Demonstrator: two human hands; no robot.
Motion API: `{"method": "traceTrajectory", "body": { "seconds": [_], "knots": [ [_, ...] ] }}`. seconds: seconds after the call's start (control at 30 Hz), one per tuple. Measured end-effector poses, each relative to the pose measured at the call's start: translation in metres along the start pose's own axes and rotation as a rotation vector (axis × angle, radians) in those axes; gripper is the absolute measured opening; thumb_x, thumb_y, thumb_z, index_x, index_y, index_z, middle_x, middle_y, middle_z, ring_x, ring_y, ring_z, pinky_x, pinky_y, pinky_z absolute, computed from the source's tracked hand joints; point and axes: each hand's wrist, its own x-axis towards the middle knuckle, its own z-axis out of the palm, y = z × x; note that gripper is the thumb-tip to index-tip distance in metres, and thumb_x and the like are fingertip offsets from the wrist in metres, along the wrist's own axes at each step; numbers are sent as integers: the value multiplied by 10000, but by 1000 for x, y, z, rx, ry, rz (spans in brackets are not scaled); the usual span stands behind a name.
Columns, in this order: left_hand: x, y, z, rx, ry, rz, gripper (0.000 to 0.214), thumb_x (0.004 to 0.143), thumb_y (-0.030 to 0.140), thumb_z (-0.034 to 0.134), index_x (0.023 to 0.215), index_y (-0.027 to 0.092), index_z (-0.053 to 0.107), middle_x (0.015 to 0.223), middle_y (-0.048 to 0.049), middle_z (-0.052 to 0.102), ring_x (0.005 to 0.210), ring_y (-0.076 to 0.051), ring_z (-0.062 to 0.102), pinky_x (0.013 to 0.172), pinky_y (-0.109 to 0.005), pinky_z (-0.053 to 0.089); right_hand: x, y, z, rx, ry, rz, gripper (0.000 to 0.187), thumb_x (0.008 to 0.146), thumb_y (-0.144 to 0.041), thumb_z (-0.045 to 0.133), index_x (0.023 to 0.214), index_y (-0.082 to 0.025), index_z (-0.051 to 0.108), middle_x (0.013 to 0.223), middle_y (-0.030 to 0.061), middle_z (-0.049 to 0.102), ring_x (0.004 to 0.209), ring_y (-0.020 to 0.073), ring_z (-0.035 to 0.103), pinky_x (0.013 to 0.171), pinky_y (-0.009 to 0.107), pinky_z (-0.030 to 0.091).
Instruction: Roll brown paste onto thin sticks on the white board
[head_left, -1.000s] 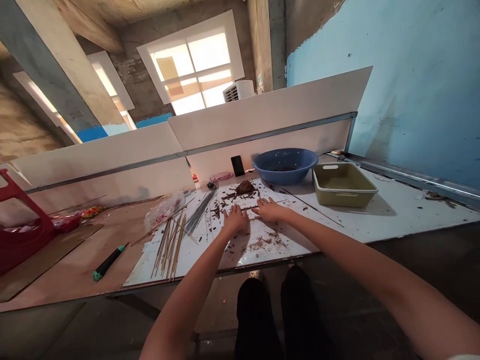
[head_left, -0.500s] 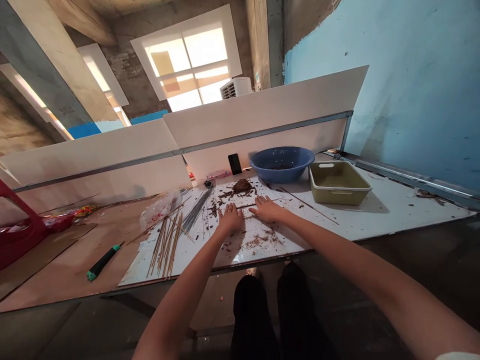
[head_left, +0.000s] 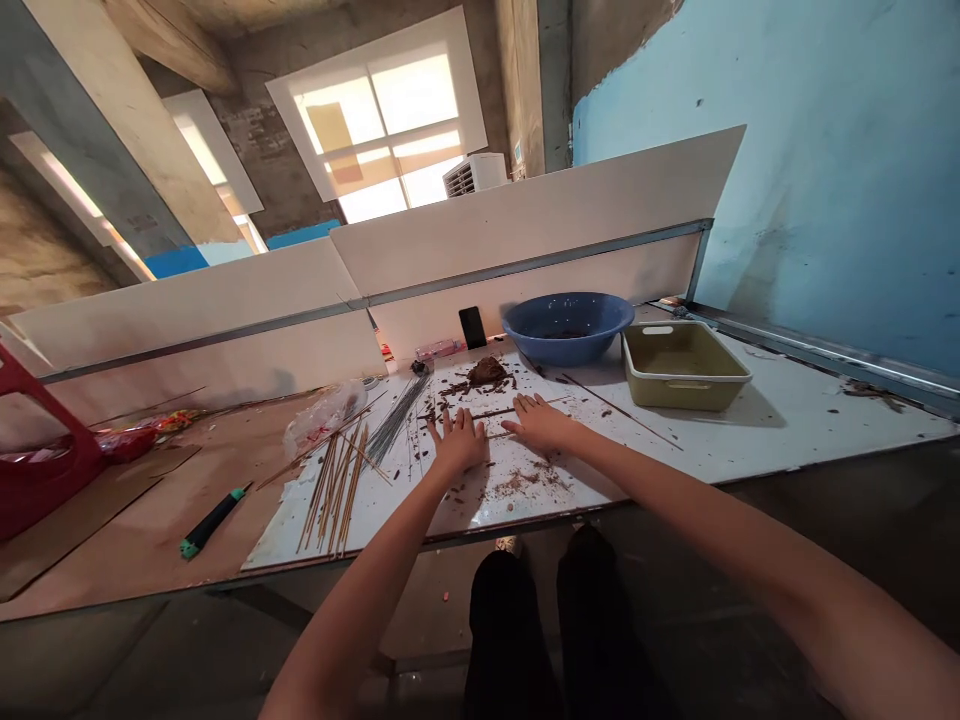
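Note:
My left hand (head_left: pixel 458 440) lies palm down with its fingers spread, over the left part of a thin dark stick (head_left: pixel 497 411) on the white board (head_left: pixel 637 460). My right hand (head_left: pixel 538 422) rests flat on the right part of the same stick, fingers stretched out. Beyond the hands sits a lump of brown clay-like material (head_left: pixel 487 371), with small dark bits scattered around it. Brown crumbs (head_left: pixel 529 482) lie on the board nearer to me. What is under the palms is hidden.
Thin brown sticks (head_left: pixel 337 490) and a bundle of grey wires (head_left: pixel 397 425) lie at left, near a green-black screwdriver (head_left: pixel 214 522). A blue basin (head_left: pixel 568 345) and an olive bin (head_left: pixel 686 395) stand at back right. A phone (head_left: pixel 472 327) leans on the partition (head_left: pixel 540 240).
My left hand has shifted slightly and its fingers are more spread. The right hand stays flat in nearly the same place. The whole view has moved a little.

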Motion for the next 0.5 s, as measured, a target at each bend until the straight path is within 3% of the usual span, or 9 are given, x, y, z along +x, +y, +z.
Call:
{"method": "traceTrajectory", "body": {
  "seconds": [0.17, 0.37, 0.5],
  "knots": [
    [-17, -13, 16, 18, 48, 17, 812, 1129, 565, 148, 1868, 239, 225, 1938, -29, 133, 1799, -392, -99, 1409, -765, -43, -24, 1, 22, -15, 65, -39, 910, 1160, -704, 332, 1783, -46, 410, 1820, 314, 385, 1728, 420, 352, 1401, 591, 297],
    [7, 0, -5, -38, 5, -52, 762, 1139, 503, 168, 1866, 281, 229, 1934, -44, 180, 1804, -410, 35, 1411, -776, 58, -2, 1, 0, -26, -5, 16, 864, 1196, -613, 255, 1766, 22, 390, 1820, 336, 370, 1740, 380, 336, 1417, 532, 257],
    [-5, -6, 4, -12, 59, -10, 778, 1139, 534, 167, 1862, 257, 250, 1922, -74, 229, 1804, -412, 7, 1405, -784, -5, -16, 1, 12, -5, 52, -10, 864, 1188, -622, 285, 1777, 4, 379, 1836, 311, 364, 1751, 384, 305, 1423, 562, 243]
  ]
}}
